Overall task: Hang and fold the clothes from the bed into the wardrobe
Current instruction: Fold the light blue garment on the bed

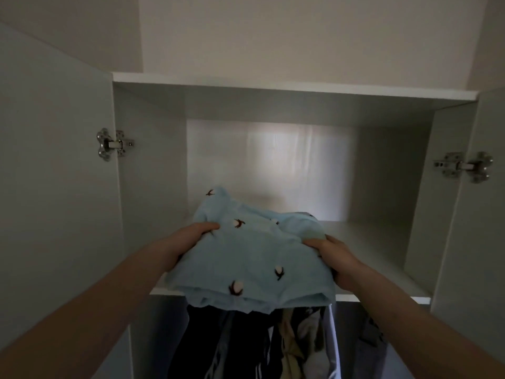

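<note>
the left hand [191,236] has its grip closed on the left edge of a folded light blue garment [246,258], thumb lying on top of the cloth and the other fingers hidden beneath it. the right hand [336,258] grips the right edge the same way, thumb pressed on top near a rounded fold, fingers curled under the side of the bundle. both forearms reach up and forward from the lower corners of the view.

the light blue garment is printed with small white cotton bolls on dark brown sprigs. it sits between the two hands at the front of the upper shelf [377,269] of the wardrobe, its far part lying over the shelf board and its near hem hanging past the shelf's front edge. a bit of darker cloth peeks out behind its right end, too small to make out.

the upper compartment is white inside, with a pale patch of light on its back panel [287,160]. both wardrobe doors stand open: the left door [54,160] carries a metal hinge [112,144] and the right door [481,214] has a matching hinge [464,166].

below the shelf, hanging clothes [259,346] fill the lower section, dark pieces on the left, khaki and pale ones towards the right, directly under the overhanging hem.
</note>
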`<state>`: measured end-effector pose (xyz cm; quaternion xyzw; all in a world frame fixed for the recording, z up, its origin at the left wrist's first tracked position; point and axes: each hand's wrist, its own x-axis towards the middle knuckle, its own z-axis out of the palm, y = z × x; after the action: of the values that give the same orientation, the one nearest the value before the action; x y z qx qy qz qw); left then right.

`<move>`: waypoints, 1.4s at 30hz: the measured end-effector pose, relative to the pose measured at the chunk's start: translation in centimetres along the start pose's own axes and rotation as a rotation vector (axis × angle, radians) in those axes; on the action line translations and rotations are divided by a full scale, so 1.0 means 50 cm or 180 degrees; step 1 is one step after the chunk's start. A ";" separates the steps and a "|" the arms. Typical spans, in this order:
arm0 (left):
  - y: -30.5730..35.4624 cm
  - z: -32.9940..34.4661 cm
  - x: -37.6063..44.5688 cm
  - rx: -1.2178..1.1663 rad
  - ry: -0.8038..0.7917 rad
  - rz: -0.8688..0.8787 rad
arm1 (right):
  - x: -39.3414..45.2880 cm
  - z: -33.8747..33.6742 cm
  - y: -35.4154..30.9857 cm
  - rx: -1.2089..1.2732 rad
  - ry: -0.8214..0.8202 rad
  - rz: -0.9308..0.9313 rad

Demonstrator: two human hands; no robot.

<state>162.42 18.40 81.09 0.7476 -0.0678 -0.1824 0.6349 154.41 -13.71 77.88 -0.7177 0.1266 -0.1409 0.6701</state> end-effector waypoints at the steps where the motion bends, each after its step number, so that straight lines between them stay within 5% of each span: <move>1: 0.006 -0.011 0.029 0.0006 -0.0016 0.0000 | 0.027 0.012 -0.002 -0.0004 -0.0001 -0.0015; 10: -0.002 -0.088 0.217 0.0126 0.0006 -0.0040 | 0.183 0.108 0.015 -0.0332 0.0024 -0.0069; 14: 0.002 -0.121 0.258 0.0708 0.0650 0.0236 | 0.191 0.136 0.027 -0.1259 -0.0116 -0.0303; 17: 0.026 -0.107 0.247 0.1531 0.1026 0.0771 | 0.169 0.166 0.051 -0.2417 0.0089 -0.1063; 20: 0.038 -0.056 0.213 0.2463 0.0206 0.1142 | 0.144 0.202 0.092 -0.3318 0.0181 -0.1725; 22: 0.015 -0.017 0.196 0.3347 -0.0446 0.0927 | 0.140 0.222 0.125 -0.3344 -0.0065 -0.1503; 25: -0.053 0.006 0.210 0.4193 -0.0523 0.0860 | 0.161 0.234 0.167 -0.3465 -0.0240 -0.1186; 42: -0.206 -0.047 0.431 0.4128 0.0793 0.1551 | 0.337 0.297 0.207 -0.3849 -0.0250 -0.1116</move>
<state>181.85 15.30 67.32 0.9543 -0.2552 0.1292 0.0870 175.65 -6.91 67.19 -0.9843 0.0396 -0.1257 0.1170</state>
